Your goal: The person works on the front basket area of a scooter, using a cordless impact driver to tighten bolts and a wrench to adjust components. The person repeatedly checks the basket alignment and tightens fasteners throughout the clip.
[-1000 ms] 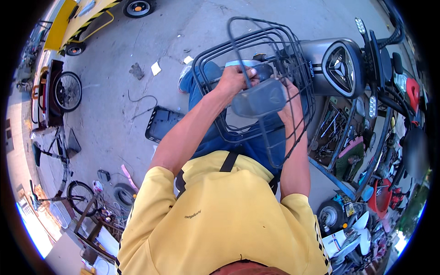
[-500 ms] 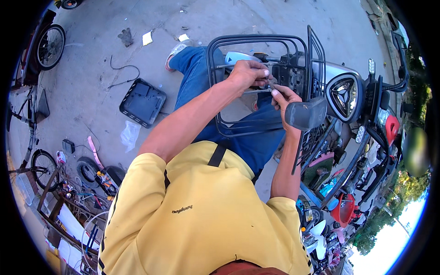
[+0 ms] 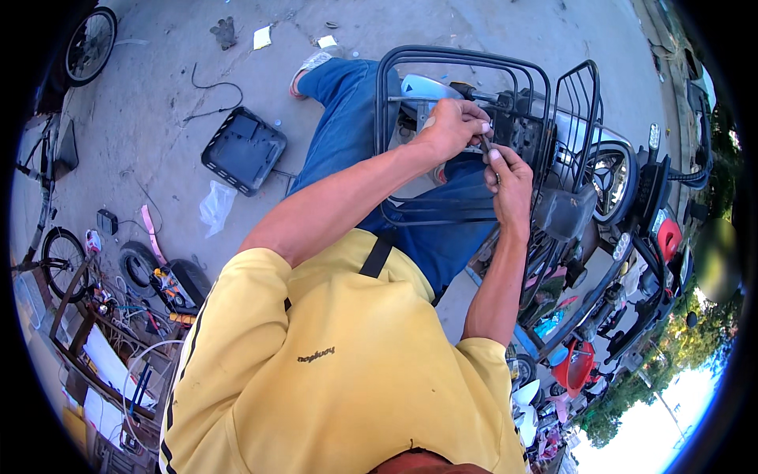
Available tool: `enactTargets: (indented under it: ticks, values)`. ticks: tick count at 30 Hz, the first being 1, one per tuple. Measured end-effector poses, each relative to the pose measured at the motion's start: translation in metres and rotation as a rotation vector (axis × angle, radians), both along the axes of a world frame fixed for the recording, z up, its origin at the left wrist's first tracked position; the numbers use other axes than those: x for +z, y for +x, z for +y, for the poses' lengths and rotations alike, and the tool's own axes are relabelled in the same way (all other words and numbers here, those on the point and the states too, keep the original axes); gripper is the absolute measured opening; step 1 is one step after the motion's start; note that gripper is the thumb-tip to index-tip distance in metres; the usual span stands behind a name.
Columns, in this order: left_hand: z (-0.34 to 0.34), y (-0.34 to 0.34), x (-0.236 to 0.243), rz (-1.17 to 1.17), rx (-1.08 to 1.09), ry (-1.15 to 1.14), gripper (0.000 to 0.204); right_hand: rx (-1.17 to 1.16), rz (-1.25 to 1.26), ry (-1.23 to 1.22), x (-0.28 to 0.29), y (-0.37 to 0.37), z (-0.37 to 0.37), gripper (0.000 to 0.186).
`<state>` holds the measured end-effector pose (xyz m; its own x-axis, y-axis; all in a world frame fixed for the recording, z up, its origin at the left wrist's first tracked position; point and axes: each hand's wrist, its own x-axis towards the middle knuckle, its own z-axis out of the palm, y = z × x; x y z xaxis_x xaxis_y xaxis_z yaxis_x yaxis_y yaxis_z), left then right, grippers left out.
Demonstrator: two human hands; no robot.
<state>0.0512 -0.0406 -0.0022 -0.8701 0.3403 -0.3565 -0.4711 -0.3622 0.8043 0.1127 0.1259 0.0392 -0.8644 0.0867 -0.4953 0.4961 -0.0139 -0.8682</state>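
Note:
My left hand [image 3: 456,132] is closed in a pinch, thumb and fingers on a small dark metal-looking piece [image 3: 485,144]. Close to it, my right hand [image 3: 512,183] grips the lower end of the same piece between thumb and fingertips. Its exact kind is too small to make out. Both hands are inside the outline of a black tubular frame [image 3: 458,52], over the rear part of a scooter. A black wire grille [image 3: 584,87] stands at the frame's right side. Beside my right wrist is a dark rounded pad [image 3: 565,213].
A shallow black slotted tray [image 3: 245,150] and a clear plastic bag [image 3: 216,208] lie on concrete at left. A black cable [image 3: 217,84] lies beyond. Tyres [image 3: 136,267] and scrap crowd the lower left. At right are a red basin [image 3: 576,367] and several scooter parts.
Both hands have shifted a little right, still pinching the small piece. The black frame and pad appear further right, and the grille shows more of its face. The view has also shifted slightly.

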Motion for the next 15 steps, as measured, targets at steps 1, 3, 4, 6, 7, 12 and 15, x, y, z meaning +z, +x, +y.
enactTargets:
  ticks: [1, 3, 4, 6, 7, 12, 15]
  values:
    - [0.001, 0.0, 0.001, 0.008, 0.008, -0.011, 0.021, 0.01, -0.016, -0.063, -0.001, -0.001, 0.002, 0.024]
    - [0.003, 0.002, 0.002, 0.032, 0.036, -0.009, 0.022, -0.016, -0.002, -0.061, -0.006, 0.002, -0.005, 0.026]
    - [0.003, 0.003, 0.003, 0.048, 0.055, 0.003, 0.024, -0.028, 0.005, -0.061, -0.009, 0.003, -0.007, 0.028]
    - [0.003, 0.005, 0.004, 0.094, 0.044, -0.044, 0.028, 0.009, 0.118, -0.117, -0.026, 0.005, 0.003, 0.028]
    - [-0.001, 0.008, 0.01, 0.121, 0.021, -0.105, 0.031, 0.008, 0.176, -0.13, -0.033, 0.005, 0.003, 0.028]
    - [-0.012, 0.04, 0.025, 0.422, 0.096, -0.277, 0.051, -0.172, 0.286, -0.236, -0.053, 0.004, 0.012, 0.025]
    - [-0.044, 0.079, 0.07, 0.567, 0.067, -0.043, 0.051, -0.151, 0.311, -0.3, -0.038, 0.003, 0.005, 0.019]
